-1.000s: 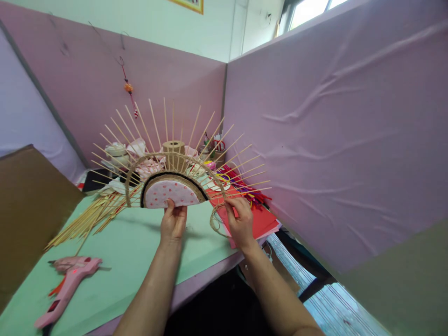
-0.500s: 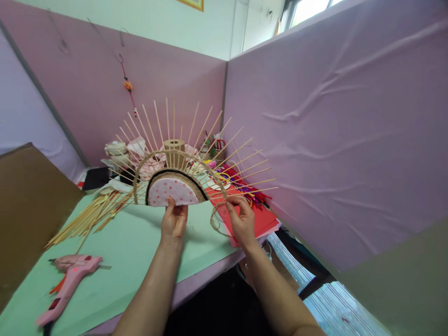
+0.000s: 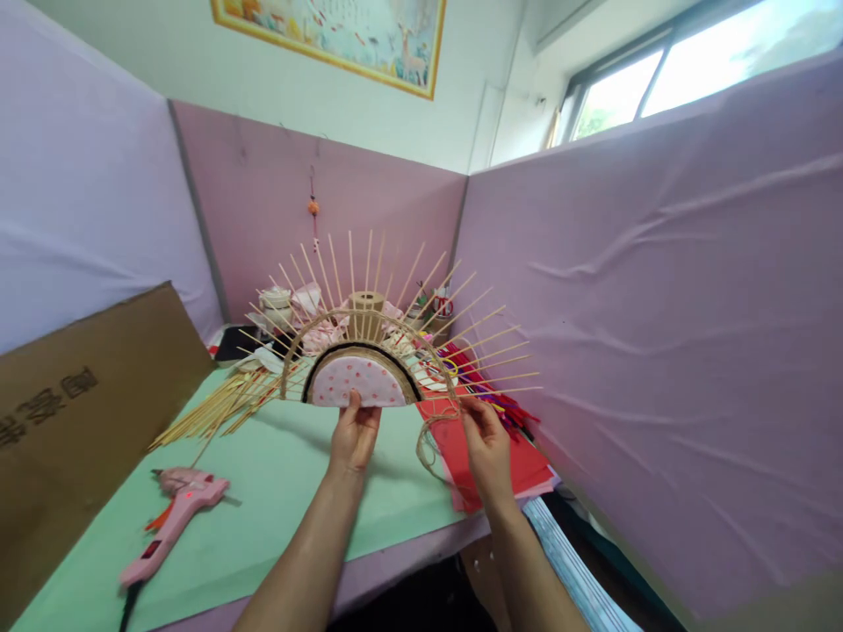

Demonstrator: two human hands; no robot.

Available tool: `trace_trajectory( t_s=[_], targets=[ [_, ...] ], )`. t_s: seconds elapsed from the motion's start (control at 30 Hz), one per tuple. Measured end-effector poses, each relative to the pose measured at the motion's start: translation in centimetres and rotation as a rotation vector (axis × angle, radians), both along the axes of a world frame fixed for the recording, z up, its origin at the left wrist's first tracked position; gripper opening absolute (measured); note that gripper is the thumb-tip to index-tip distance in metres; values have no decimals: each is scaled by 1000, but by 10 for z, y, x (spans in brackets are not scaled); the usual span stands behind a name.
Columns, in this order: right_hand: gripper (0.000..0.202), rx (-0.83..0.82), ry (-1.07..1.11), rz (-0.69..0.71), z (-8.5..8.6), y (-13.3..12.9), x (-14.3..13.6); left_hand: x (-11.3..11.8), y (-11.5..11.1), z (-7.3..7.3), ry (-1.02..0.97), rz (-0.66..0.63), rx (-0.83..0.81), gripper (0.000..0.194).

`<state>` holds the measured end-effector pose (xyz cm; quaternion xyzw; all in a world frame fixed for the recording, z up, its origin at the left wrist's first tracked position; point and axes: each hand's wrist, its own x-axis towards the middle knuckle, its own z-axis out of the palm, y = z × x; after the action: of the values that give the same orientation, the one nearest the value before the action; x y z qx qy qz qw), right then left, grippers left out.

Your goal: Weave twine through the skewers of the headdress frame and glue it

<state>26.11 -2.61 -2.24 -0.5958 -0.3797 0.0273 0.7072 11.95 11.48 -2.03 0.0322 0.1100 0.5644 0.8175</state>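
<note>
A half-round piece point(image 3: 359, 381) covered in white cloth with red dots, edged in black and brown, is held up over the table. Thin wooden sticks point(image 3: 484, 332) fan out from its curved edge, and an arch of twine point(image 3: 329, 323) crosses them. My left hand point(image 3: 356, 432) grips the flat lower edge, thumb on the cloth. At the right end of the arch, my right hand point(image 3: 486, 439) pinches the twine. A loose loop of twine point(image 3: 422, 446) hangs beside that hand.
A pink glue gun point(image 3: 176, 520) lies on the green table point(image 3: 283, 491) at the left, near a bundle of sticks point(image 3: 214, 405). Red sheets point(image 3: 520, 456) lie at the right. A cardboard panel point(image 3: 85, 412) stands left. Behind are a brown roll point(image 3: 367, 303) and a white jar point(image 3: 275, 303).
The head view has tilted up and turned left, showing more of the wall picture and cardboard. Both hands keep their holds on the fan-shaped piece and twine.
</note>
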Motion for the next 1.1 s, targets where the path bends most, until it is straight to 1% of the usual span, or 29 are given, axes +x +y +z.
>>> trace_trajectory(
  t_s=[0.1,0.17,0.2,0.23,0.3,0.4,0.47,0.53,0.6,0.67,0.73,0.87,0.97,1.1],
  targets=[
    [19,35,0,-181,-6,0,1,1,2,-3,-7,11,18,31],
    [15,64,-111,-285,-2,-1,-2,2,2,-4,0,6,37,34],
    [13,76,-196,-306,3,-1,-5,3,1,-4,8,2,49,35],
    [13,84,-293,-309,10,0,-8,4,0,-4,18,2,57,35],
    [17,116,-480,-271,27,5,-16,5,-3,-5,40,3,81,34],
    [30,114,-669,-181,58,21,-28,8,-5,-6,76,20,127,31],
    [37,70,-762,-121,78,34,-37,9,-7,-7,98,34,169,29],
    [41,6,-827,-98,97,47,-45,10,-8,-7,115,45,216,29],
    [43,-49,-911,-111,111,60,-53,10,-10,-6,129,50,259,31],
    [46,-114,-978,-139,121,71,-60,10,-12,-6,142,51,293,32],
    [48,-172,-1024,-177,125,82,-66,10,-13,-6,149,52,316,34],
    [48,-210,-1043,-249,122,95,-70,11,-14,-8,165,63,335,41],
    [45,-218,-1039,-263,121,95,-70,12,-13,-11,180,67,333,43],
    [46,-226,-1029,-311,126,87,-74,13,-12,-13,185,69,356,44]
  ],
)
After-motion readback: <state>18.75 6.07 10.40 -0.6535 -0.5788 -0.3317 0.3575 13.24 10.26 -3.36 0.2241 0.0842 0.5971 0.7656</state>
